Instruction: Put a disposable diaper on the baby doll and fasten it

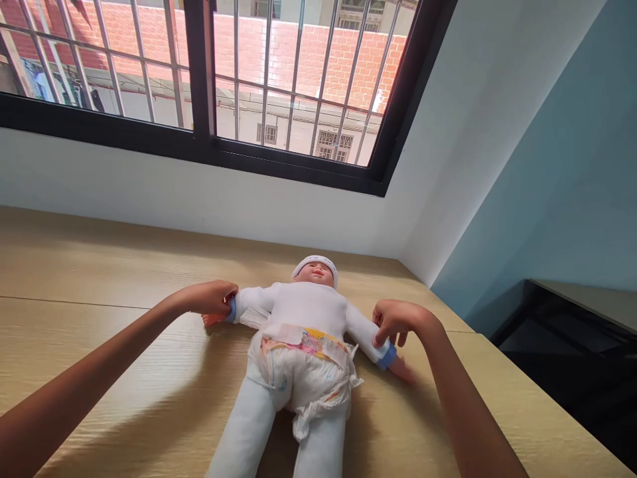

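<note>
A baby doll (pixel 303 318) lies on its back on a light wooden table (pixel 99 265), wearing a white long-sleeved top, a white cap and a disposable diaper (pixel 303 382) with a colourful waistband. My left hand (pixel 209 299) is shut around the doll's right arm at a blue wrist cuff (pixel 231 310). On the other side, my right hand (pixel 395 320) grips the white sleeve of the doll's left arm just above a second blue cuff (pixel 387 356). The doll's pinkish hands stick out past both cuffs.
The table ends at a white wall (pixel 199 199) below a black-framed barred window (pixel 199 86), with a brick wall outside. A blue wall (pixel 542 166) rises on the right. The table's right edge drops beside a dark glossy surface (pixel 572 345).
</note>
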`<action>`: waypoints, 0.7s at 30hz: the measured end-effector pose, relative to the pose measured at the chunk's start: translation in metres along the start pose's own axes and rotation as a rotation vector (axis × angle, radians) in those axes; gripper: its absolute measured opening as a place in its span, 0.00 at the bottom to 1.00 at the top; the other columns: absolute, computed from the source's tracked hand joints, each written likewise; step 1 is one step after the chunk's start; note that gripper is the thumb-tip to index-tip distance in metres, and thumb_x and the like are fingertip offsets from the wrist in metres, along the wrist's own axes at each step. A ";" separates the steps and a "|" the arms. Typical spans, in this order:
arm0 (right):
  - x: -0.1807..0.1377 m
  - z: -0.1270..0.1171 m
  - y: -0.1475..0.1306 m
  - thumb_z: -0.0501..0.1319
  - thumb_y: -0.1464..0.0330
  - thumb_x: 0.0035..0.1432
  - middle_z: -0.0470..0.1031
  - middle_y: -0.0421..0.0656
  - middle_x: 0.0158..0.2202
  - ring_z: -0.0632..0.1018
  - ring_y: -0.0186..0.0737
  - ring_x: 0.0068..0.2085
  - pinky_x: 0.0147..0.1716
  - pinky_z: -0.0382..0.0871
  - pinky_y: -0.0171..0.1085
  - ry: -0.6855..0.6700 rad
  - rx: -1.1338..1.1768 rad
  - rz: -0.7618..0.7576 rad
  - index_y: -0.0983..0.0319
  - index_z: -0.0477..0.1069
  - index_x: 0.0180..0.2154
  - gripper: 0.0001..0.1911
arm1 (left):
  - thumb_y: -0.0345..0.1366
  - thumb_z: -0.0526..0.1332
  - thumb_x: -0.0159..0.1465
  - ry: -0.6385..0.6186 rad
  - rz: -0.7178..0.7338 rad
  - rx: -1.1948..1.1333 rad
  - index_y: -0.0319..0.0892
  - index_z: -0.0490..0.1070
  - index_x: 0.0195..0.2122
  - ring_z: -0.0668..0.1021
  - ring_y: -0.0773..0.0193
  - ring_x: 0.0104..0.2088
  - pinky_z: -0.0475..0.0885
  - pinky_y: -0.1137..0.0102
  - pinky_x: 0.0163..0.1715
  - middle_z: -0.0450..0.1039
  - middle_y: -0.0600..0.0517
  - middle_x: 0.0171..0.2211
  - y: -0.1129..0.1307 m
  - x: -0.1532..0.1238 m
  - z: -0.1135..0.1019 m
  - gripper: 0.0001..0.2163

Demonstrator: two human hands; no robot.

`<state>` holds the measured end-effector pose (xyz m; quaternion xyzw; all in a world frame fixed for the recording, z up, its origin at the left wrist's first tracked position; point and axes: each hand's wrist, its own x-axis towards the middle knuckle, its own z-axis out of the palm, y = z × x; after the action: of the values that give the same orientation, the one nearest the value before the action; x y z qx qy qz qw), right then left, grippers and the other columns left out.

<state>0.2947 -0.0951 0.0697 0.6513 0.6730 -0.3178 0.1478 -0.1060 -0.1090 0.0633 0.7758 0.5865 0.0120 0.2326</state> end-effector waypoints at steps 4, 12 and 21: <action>-0.001 0.001 -0.005 0.73 0.62 0.32 0.75 0.42 0.23 0.80 0.48 0.31 0.25 0.71 0.36 0.029 -0.041 -0.021 0.62 0.70 0.26 0.19 | 0.37 0.52 0.42 0.004 -0.020 -0.096 0.42 0.62 0.34 0.75 0.57 0.35 0.64 0.71 0.29 0.74 0.50 0.34 0.005 -0.003 0.001 0.16; -0.006 0.004 -0.018 0.72 0.59 0.36 0.71 0.41 0.19 0.78 0.46 0.28 0.22 0.65 0.34 0.094 -0.122 -0.058 0.62 0.67 0.23 0.18 | 0.36 0.51 0.39 -0.012 -0.006 -0.243 0.43 0.60 0.35 0.73 0.62 0.26 0.61 0.73 0.24 0.71 0.56 0.26 0.013 -0.007 0.002 0.18; -0.002 0.008 -0.020 0.72 0.61 0.38 0.69 0.40 0.19 0.77 0.44 0.26 0.21 0.65 0.34 0.093 -0.159 -0.055 0.62 0.64 0.21 0.19 | 0.36 0.55 0.42 0.026 0.015 -0.348 0.43 0.62 0.37 0.71 0.64 0.30 0.61 0.73 0.25 0.69 0.54 0.31 0.020 -0.011 0.001 0.18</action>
<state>0.2741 -0.1006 0.0698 0.6327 0.7200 -0.2367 0.1589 -0.0911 -0.1232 0.0721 0.7279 0.5728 0.1253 0.3555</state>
